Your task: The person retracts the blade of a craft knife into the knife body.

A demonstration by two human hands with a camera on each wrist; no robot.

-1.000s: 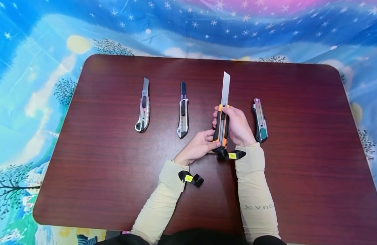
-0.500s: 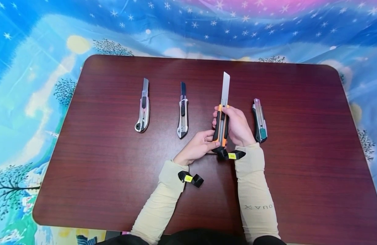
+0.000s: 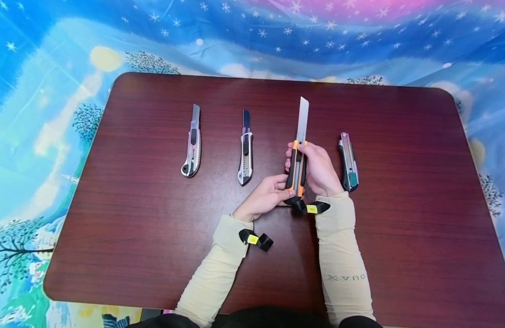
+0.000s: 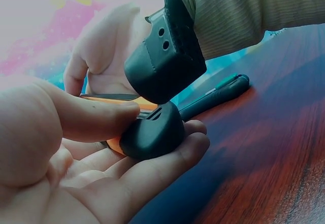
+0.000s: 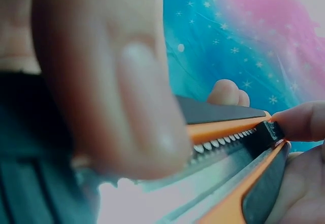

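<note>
An orange and black utility knife (image 3: pixel 295 171) is held up between both hands, its long silver blade extended and pointing away from me. My right hand (image 3: pixel 321 169) grips the upper handle, with the thumb near the black slider (image 5: pixel 265 136). Lower down, my left hand (image 3: pixel 265 197) pinches the handle's butt, thumb on top and fingers beneath. In the left wrist view the black end cap (image 4: pixel 152 135) rests on the left fingers. Just right of my right hand lies a grey utility knife with a green slider (image 3: pixel 350 171), its blade not visible.
Two silver utility knives lie on the dark red wooden table (image 3: pixel 154 237): one at the left (image 3: pixel 192 146) and a dark-bladed one (image 3: pixel 245 152) nearer the middle. Both have blades out, pointing to the far edge. A patterned blue cloth (image 3: pixel 219 27) hangs behind the table.
</note>
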